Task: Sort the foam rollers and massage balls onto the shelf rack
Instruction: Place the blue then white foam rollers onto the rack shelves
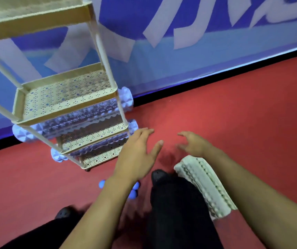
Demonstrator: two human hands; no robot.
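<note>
Beside the rack [66,97], a white roller [205,186] lies lengthwise toward both empty, loose-fingered hands.

Two lilac ridged foam rollers [126,98] [132,125] lie across the cream shelf rack's [68,97] lower tiers; a white roller [205,184] and blue massage balls [134,192] sit on the floor.

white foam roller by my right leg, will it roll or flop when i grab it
The white foam roller is a ridged cylinder lying on its side on the red floor, so a nudge would probably roll it. It holds a straight shape, so likely stiff. Being foam, probably light for its size.
</note>
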